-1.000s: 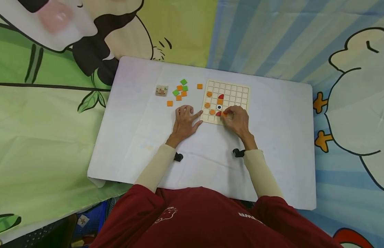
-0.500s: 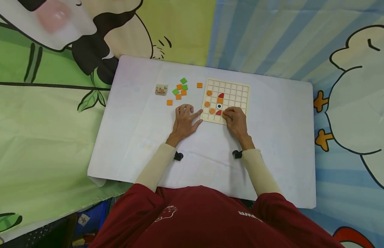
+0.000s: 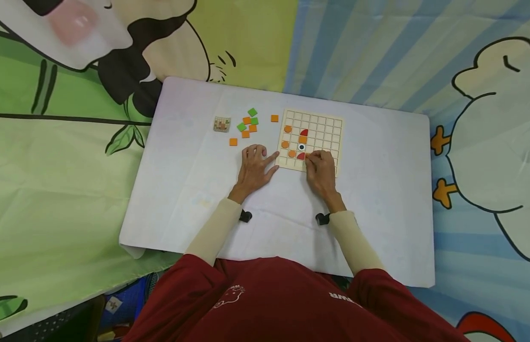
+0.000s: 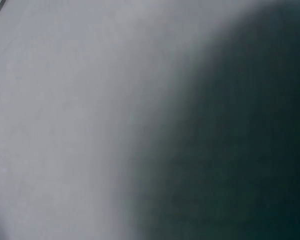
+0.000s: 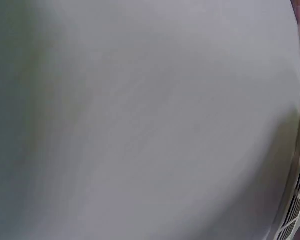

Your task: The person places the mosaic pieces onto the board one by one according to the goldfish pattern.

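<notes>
A pale gridded board [image 3: 325,124] lies on the table, bearing several flat pieces. On it are orange discs [image 3: 288,128], an orange square [image 3: 303,139], a piece with a black dot [image 3: 301,147], and red quarter-round pieces [image 3: 301,156]. My right hand [image 3: 321,173] pinches a small orange piece [image 3: 307,156] beside the lower red one; fingers hide most of it. My left hand [image 3: 254,171] rests on the table, index finger and thumb stretched to the board's left edge. The right wrist view catches only the board's rim [image 5: 290,210]; the left wrist view is mostly blurred.
Loose green [image 3: 252,112] and orange squares [image 3: 233,142] lie left of the board, with another orange square [image 3: 275,118] near its upper left corner. Further left is a small patterned card [image 3: 222,124]. A white cloth covers the table [image 3: 376,190].
My right hand has shifted slightly left and turned at the wrist, fingers staying by the orange piece near the lower red one. The left hand keeps its place.
</notes>
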The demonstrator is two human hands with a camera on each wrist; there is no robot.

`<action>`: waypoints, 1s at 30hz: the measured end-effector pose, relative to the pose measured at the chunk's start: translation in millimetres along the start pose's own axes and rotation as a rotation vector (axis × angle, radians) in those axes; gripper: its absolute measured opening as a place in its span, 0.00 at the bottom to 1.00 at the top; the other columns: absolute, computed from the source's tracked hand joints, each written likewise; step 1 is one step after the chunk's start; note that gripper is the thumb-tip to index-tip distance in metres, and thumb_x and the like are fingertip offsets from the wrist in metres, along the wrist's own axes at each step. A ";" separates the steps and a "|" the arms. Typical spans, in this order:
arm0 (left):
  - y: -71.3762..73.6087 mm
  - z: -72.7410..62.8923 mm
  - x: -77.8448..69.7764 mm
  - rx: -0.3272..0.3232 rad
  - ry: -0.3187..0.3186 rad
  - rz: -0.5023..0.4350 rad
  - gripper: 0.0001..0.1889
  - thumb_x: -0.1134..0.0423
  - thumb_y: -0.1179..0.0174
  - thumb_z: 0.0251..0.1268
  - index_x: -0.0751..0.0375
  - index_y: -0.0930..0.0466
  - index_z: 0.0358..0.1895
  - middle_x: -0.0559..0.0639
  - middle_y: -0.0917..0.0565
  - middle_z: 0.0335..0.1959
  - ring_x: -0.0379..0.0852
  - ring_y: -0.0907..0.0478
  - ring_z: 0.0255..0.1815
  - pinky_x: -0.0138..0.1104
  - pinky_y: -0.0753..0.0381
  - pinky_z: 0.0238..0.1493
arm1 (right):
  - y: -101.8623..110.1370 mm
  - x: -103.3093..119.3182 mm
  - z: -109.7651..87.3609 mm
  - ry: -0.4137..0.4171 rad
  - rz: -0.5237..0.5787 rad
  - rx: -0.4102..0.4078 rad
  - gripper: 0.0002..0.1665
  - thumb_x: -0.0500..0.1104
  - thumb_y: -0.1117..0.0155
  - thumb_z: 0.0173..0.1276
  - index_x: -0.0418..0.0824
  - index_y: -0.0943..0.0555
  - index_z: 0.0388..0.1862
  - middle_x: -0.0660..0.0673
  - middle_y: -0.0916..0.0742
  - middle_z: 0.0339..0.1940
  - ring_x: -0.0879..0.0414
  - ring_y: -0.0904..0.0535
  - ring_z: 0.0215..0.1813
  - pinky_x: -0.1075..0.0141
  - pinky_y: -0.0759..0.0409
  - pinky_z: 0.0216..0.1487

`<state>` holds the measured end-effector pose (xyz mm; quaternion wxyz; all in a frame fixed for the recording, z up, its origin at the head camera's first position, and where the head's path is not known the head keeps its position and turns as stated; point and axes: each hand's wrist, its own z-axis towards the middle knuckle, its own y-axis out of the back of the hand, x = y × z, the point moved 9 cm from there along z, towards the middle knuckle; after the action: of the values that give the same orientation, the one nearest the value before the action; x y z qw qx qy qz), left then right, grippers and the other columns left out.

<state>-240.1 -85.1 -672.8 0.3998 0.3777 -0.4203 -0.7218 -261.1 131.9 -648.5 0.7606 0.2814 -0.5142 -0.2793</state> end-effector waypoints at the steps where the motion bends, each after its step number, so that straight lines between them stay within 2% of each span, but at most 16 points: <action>1: 0.4 0.5 0.0 -0.002 -0.003 -0.006 0.25 0.41 0.33 0.75 0.39 0.14 0.71 0.52 0.24 0.50 0.57 0.30 0.64 0.53 0.35 0.64 | 0.1 3.0 4.8 -0.005 0.005 -0.015 0.13 0.38 0.31 0.78 0.30 0.07 0.51 0.34 0.12 0.49 0.37 0.20 0.53 0.45 0.25 0.58; 3: -0.1 1.9 0.3 0.000 -0.009 -0.009 0.25 0.41 0.34 0.76 0.39 0.15 0.71 0.52 0.24 0.51 0.57 0.30 0.64 0.53 0.35 0.64 | -2.0 11.8 19.6 -0.006 0.014 -0.024 0.13 0.40 0.32 0.79 0.32 0.07 0.50 0.35 0.10 0.48 0.38 0.18 0.52 0.45 0.24 0.59; 5: -0.4 2.3 1.3 0.002 -0.013 -0.008 0.24 0.40 0.35 0.77 0.39 0.14 0.71 0.53 0.23 0.51 0.57 0.29 0.63 0.52 0.34 0.63 | -9.4 25.0 39.3 0.006 0.035 0.020 0.14 0.42 0.31 0.79 0.34 0.07 0.52 0.36 0.09 0.48 0.38 0.18 0.52 0.45 0.23 0.59; 9: -1.8 0.5 4.0 0.002 -0.020 0.019 0.24 0.39 0.35 0.77 0.37 0.14 0.70 0.52 0.23 0.48 0.56 0.28 0.60 0.51 0.34 0.60 | -38.8 60.5 78.2 0.073 0.037 0.233 0.16 0.44 0.32 0.81 0.38 0.08 0.58 0.37 0.08 0.52 0.39 0.16 0.56 0.45 0.22 0.64; 12: -1.0 -2.3 2.6 -0.016 -0.039 0.048 0.24 0.38 0.35 0.76 0.37 0.14 0.70 0.51 0.22 0.45 0.55 0.27 0.55 0.49 0.33 0.57 | -68.2 84.7 97.7 0.127 0.007 0.417 0.18 0.45 0.33 0.82 0.40 0.10 0.64 0.37 0.10 0.57 0.39 0.18 0.60 0.46 0.23 0.67; 15: 0.2 -4.1 -1.8 -0.055 -0.067 0.068 0.24 0.38 0.35 0.76 0.40 0.11 0.67 0.51 0.16 0.42 0.53 0.25 0.51 0.48 0.31 0.55 | -95.5 104.6 108.0 0.175 -0.022 0.575 0.21 0.45 0.33 0.82 0.42 0.13 0.69 0.36 0.12 0.60 0.40 0.20 0.61 0.47 0.24 0.65; 19: -3.3 -6.3 -7.1 -0.075 -0.097 0.054 0.24 0.38 0.36 0.77 0.44 0.10 0.65 0.49 0.09 0.46 0.51 0.22 0.51 0.48 0.31 0.56 | -124.8 121.3 110.5 0.226 -0.089 0.710 0.23 0.45 0.34 0.83 0.46 0.16 0.73 0.35 0.15 0.66 0.39 0.24 0.65 0.46 0.26 0.66; 22: -3.7 -6.0 -9.8 -0.077 -0.109 0.036 0.24 0.39 0.36 0.78 0.45 0.10 0.66 0.49 0.07 0.48 0.50 0.20 0.53 0.48 0.31 0.56 | -138.7 126.6 110.1 0.252 -0.156 0.767 0.23 0.46 0.36 0.85 0.49 0.17 0.74 0.35 0.18 0.71 0.39 0.27 0.68 0.45 0.28 0.68; 25: -0.7 -5.9 -10.4 -0.086 -0.117 0.032 0.23 0.40 0.35 0.77 0.46 0.10 0.65 0.48 0.07 0.48 0.50 0.20 0.51 0.46 0.31 0.54 | -144.4 127.9 110.8 0.248 -0.193 0.786 0.22 0.44 0.35 0.83 0.49 0.15 0.72 0.36 0.19 0.70 0.40 0.29 0.67 0.46 0.30 0.67; 30: 4.3 -7.7 -5.8 -0.088 -0.110 0.105 0.24 0.39 0.36 0.77 0.44 0.10 0.66 0.48 0.07 0.42 0.50 0.22 0.44 0.44 0.32 0.48 | -145.6 125.3 114.3 0.227 -0.127 0.752 0.17 0.37 0.28 0.77 0.41 0.09 0.62 0.40 0.15 0.62 0.44 0.27 0.60 0.53 0.26 0.62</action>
<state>-229.9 -83.6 -670.5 0.4295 0.2967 -0.4287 -0.7374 -348.6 -73.5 -638.6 0.6377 0.6005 -0.4749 -0.0851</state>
